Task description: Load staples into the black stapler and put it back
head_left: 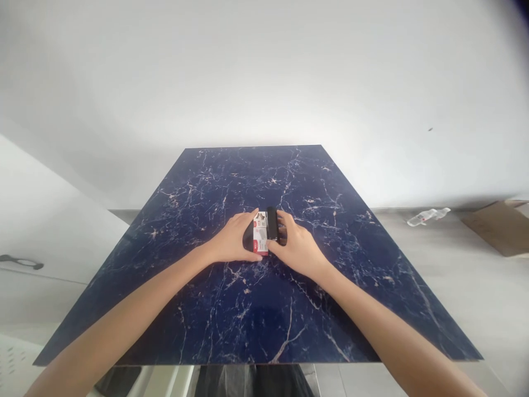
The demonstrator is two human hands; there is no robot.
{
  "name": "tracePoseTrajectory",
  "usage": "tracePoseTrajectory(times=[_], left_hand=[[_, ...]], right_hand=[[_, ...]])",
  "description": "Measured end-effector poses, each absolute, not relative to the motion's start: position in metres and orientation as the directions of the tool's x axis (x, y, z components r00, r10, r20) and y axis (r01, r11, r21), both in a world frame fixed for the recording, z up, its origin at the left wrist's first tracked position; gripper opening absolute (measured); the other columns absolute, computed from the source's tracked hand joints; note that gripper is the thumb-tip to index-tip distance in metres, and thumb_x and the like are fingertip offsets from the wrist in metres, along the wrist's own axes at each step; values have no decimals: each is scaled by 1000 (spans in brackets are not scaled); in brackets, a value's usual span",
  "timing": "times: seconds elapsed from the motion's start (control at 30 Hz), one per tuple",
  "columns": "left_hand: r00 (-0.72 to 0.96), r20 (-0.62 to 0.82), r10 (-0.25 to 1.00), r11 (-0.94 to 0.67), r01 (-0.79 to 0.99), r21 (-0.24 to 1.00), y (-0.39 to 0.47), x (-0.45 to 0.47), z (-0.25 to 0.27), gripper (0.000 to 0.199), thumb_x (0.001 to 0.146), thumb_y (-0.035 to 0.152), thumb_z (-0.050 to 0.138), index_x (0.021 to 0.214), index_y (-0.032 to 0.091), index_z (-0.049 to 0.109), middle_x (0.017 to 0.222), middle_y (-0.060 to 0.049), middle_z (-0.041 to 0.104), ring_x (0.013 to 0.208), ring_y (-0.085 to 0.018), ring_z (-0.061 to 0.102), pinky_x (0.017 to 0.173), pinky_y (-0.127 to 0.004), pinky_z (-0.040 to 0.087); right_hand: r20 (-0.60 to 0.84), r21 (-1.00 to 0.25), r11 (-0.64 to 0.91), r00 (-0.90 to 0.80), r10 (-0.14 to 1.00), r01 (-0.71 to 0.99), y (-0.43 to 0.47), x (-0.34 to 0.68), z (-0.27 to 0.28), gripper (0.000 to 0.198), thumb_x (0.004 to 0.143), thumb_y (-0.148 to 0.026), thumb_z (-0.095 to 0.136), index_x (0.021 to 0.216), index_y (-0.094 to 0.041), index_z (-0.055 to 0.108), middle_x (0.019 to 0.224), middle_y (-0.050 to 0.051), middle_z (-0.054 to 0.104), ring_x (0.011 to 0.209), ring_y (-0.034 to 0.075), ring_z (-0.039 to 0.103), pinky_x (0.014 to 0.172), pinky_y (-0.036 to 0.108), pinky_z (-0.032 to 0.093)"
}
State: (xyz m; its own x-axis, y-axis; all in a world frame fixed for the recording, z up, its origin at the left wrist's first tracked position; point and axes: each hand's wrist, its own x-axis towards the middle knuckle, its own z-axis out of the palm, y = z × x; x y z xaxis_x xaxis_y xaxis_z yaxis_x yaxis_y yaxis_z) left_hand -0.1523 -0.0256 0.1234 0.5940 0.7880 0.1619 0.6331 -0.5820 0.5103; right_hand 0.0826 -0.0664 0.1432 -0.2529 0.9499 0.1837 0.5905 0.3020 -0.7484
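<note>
A small white-and-red printed box [260, 234] stands or lies near the middle of the table, its label facing up toward me. My left hand [237, 238] curves around its left side, with fingertips at the far end and thumb at the near end. Right beside the box is a narrow black object [271, 223] with a smooth top; its exact kind is not clear. My right hand [298, 242] grips this black object from the right, fingers along its far right side and thumb at its near end, close to the box.
The dark blue marble-patterned table [256, 320] reaches to a pale wall [256, 71]. On the floor at the right are a clear plastic bottle [427, 216] and an open cardboard box [498, 227]. A white cabinet with a dark handle [20, 261] stands at the left.
</note>
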Motion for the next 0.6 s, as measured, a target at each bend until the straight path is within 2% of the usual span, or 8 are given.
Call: tracePoseTrajectory(times=[0.07, 0.2, 0.37, 0.47, 0.6], left_hand=[[613, 183, 768, -612, 620, 491, -5, -123, 119, 130, 63, 65, 86, 165, 21, 17, 162, -18, 38, 148, -44, 35, 120, -62, 31], [666, 231, 709, -679, 556, 479, 38, -30, 111, 131, 64, 71, 82, 165, 15, 18, 159, -21, 42, 146, -43, 37, 121, -57, 28], [682, 233, 693, -697, 549, 462, 72, 84, 105, 128, 69, 76, 74, 165, 15, 16, 157, -22, 43, 146, -45, 33, 118, -55, 28], [694, 204, 691, -697, 563, 444, 82, 112, 104, 128, 67, 80, 72, 164, 13, 21, 159, -24, 39, 146, -46, 32, 118, -56, 26], [697, 190, 691, -699, 579, 419, 83, 111, 105, 127, 68, 86, 66, 163, 13, 24, 159, -25, 38, 146, -46, 31, 118, -57, 26]], right_hand=[[175, -674, 239, -162, 971, 699, -52, 98, 149, 69, 81, -22, 64, 146, -24, 41, 125, 12, 71, 102, 31, 72, 87, 44, 57], [173, -510, 29, 70, 982, 860, -18, 156, 159, 56, 86, -32, 59, 140, -19, 52, 114, 16, 74, 100, 37, 71, 86, 47, 53], [151, -476, -272, 382, 912, 837, 9, 243, 154, 54, 82, -33, 59, 135, -19, 58, 109, 16, 75, 98, 34, 70, 83, 41, 51], [147, -454, -314, 417, 897, 834, 14, 267, 149, 51, 84, -34, 57, 132, -19, 60, 106, 15, 76, 95, 33, 69, 81, 39, 51], [195, -372, -281, 371, 908, 885, 16, 266, 146, 51, 86, -31, 54, 133, -14, 58, 104, 19, 74, 95, 36, 69, 82, 43, 51]])
